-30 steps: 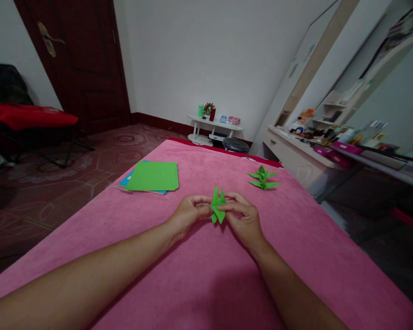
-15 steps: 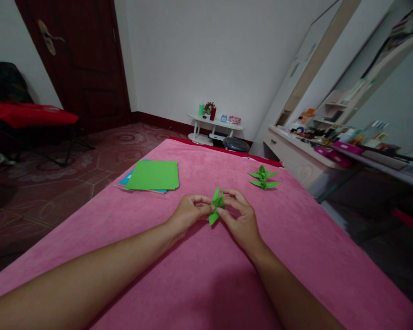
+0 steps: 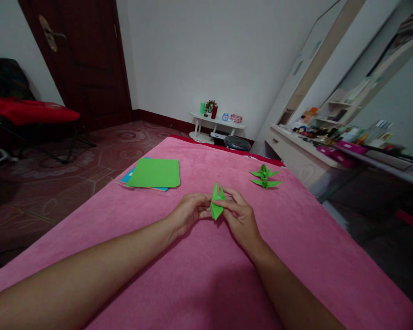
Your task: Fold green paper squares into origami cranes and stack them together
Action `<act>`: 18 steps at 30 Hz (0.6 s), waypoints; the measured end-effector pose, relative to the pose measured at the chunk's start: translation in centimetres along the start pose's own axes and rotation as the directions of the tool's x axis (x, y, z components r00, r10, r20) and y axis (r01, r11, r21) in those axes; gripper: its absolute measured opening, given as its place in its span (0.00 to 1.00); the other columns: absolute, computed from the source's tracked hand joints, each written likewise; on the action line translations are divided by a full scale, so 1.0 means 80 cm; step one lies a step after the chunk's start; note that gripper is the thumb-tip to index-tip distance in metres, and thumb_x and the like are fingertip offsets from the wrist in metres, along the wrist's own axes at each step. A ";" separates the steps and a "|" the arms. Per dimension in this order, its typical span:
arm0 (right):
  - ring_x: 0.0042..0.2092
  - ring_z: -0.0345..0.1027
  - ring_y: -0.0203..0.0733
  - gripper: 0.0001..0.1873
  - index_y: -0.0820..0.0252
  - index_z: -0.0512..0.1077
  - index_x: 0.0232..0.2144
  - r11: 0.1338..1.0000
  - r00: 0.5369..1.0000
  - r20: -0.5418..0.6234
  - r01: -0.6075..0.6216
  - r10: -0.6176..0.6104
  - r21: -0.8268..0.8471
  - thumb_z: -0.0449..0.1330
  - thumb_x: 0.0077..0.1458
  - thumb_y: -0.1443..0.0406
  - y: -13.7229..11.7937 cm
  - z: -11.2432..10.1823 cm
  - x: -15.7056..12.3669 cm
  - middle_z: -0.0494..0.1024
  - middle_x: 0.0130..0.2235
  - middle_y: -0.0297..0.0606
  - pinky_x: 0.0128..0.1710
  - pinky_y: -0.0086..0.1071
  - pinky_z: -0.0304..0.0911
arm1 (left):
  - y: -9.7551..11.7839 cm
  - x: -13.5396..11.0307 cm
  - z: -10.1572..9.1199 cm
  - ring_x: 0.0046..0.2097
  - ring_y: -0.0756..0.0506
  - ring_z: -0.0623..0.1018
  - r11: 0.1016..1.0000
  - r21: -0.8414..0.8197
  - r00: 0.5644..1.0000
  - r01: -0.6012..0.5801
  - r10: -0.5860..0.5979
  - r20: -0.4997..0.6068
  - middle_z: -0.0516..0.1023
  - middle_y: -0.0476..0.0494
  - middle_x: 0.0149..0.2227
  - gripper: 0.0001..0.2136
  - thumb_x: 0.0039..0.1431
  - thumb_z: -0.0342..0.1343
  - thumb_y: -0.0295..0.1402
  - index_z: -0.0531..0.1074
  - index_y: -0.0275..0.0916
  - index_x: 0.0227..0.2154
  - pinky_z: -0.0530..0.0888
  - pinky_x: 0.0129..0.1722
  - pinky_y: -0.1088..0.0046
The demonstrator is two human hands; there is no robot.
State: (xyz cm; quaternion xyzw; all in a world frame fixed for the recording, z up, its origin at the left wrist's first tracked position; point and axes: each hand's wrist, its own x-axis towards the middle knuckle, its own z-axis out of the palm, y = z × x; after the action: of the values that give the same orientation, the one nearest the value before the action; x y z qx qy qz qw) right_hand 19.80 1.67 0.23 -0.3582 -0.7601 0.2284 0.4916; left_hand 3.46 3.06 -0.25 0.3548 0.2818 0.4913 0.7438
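A partly folded green origami paper (image 3: 216,208) is held between both hands, its narrow points standing upward. My left hand (image 3: 192,208) pinches it from the left, with the fingertips partly behind the paper. From the right, my right hand (image 3: 239,211) grips it, thumb and fingers closed on the near face. Farther right lie two finished-looking green origami cranes (image 3: 264,176), one just behind the other. A stack of square paper (image 3: 154,173), green on top with blue sheets showing beneath, rests to the left.
A pink cloth (image 3: 179,284) covers the surface under my hands. Beyond its far edge stands a low white table (image 3: 216,120) with small items. A dressing table (image 3: 303,149) crowded with bottles is at right, a red-draped chair (image 3: 30,112) at left.
The folded paper has turned between my hands; its lower part now looks flatter and its points stand more upright. My right fingers have shifted across its front. The view moved slightly.
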 end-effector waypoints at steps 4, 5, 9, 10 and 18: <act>0.52 0.62 0.42 0.22 0.45 0.76 0.41 0.999 0.999 0.001 0.032 -0.032 -0.026 0.53 0.53 0.76 0.000 -0.001 0.001 0.66 0.53 0.36 0.53 0.39 0.58 | 0.000 -0.001 -0.001 0.34 0.47 0.76 1.000 0.008 1.000 -0.004 0.004 0.031 0.77 0.37 0.33 0.11 0.49 0.60 0.33 0.75 0.29 0.31 0.73 0.39 0.68; 0.52 0.62 0.41 0.22 0.45 0.75 0.41 0.999 0.999 0.001 0.037 -0.037 -0.025 0.53 0.53 0.76 0.000 -0.001 0.001 0.66 0.53 0.36 0.53 0.39 0.58 | 0.000 -0.001 -0.001 0.34 0.47 0.76 1.000 0.018 0.999 -0.003 0.003 0.045 0.78 0.37 0.34 0.11 0.48 0.61 0.33 0.75 0.29 0.32 0.73 0.39 0.68; 0.53 0.62 0.40 0.21 0.45 0.74 0.43 1.000 1.000 0.007 0.019 -0.019 -0.022 0.52 0.55 0.74 0.000 -0.001 0.001 0.65 0.53 0.36 0.53 0.38 0.58 | -0.001 -0.001 0.000 0.34 0.48 0.77 0.999 0.050 0.999 -0.019 0.016 0.052 0.78 0.36 0.37 0.16 0.44 0.65 0.31 0.74 0.30 0.37 0.73 0.40 0.71; 0.53 0.62 0.40 0.20 0.46 0.75 0.43 1.000 1.000 0.010 0.009 -0.009 -0.015 0.52 0.55 0.74 -0.001 0.000 0.001 0.65 0.53 0.36 0.54 0.38 0.57 | -0.001 -0.001 0.000 0.34 0.48 0.77 0.998 0.056 0.999 -0.032 0.030 0.043 0.78 0.36 0.38 0.18 0.42 0.66 0.30 0.74 0.30 0.38 0.73 0.39 0.71; 0.46 0.67 0.42 0.18 0.54 0.69 0.46 0.947 0.953 -0.167 -0.208 0.253 0.247 0.58 0.52 0.68 -0.018 -0.004 0.004 0.71 0.48 0.40 0.47 0.36 0.63 | 0.005 -0.001 0.006 0.31 0.48 0.77 0.983 0.138 0.989 -0.119 0.130 -0.074 0.79 0.37 0.34 0.18 0.37 0.68 0.30 0.74 0.30 0.34 0.73 0.35 0.72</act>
State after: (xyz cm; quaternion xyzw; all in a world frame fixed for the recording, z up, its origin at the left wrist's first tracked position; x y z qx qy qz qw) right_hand 19.51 1.01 1.58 -0.4074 -0.6295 0.3330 0.5717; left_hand 3.59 2.95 0.35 0.3999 0.3221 0.5312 0.6739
